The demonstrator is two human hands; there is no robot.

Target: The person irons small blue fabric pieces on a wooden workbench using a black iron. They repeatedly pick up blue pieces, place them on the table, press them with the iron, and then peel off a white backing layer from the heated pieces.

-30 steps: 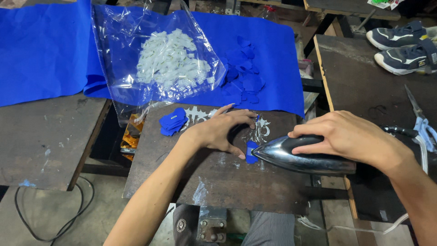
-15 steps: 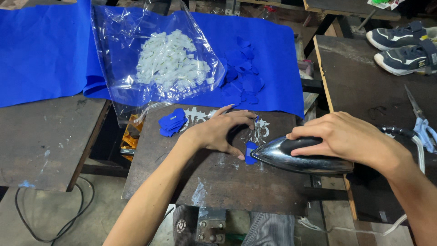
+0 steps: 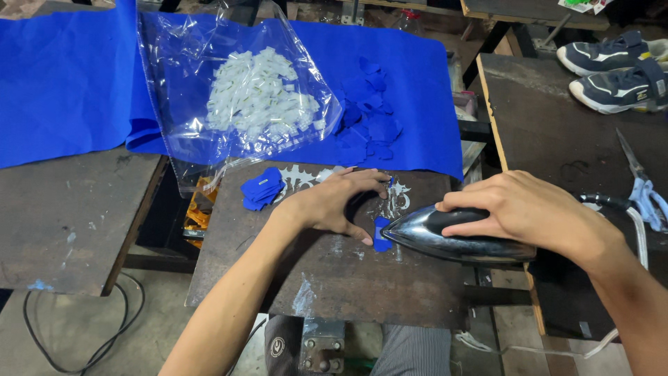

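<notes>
A clear plastic bag (image 3: 236, 104) lies on the blue cloth (image 3: 62, 90) at the back of the work area, its mouth crumpled and open toward the top. Inside it sits a heap of small white pieces (image 3: 257, 97), packed loosely in the middle of the bag; what they are is too small to tell. Just right of the bag, on the same cloth, a scatter of cut blue fabric pieces (image 3: 369, 115) lies loose. Below the bag's lower edge, a small orange and yellow package (image 3: 197, 212) shows in the gap between the two surfaces, its print unreadable.

On the dark metal tabletop (image 3: 334, 278) in front, a small stack of blue pieces (image 3: 261, 189) rests near the left hand (image 3: 334, 202). That hand lies flat, its fingers spread and arched, the forefinger tip pressing down beside a small blue patch (image 3: 381, 235). The patch lies on the tabletop, under the pointed nose of the iron (image 3: 452, 237). The right hand (image 3: 522, 212) wraps the iron's dark handle, its fingers pressed together and curled tight around it.

To the right, on another dark tabletop (image 3: 557, 132), lie scissors (image 3: 637, 177) with pale blue handles and, further back, a pair of dark sneakers (image 3: 616, 69).
</notes>
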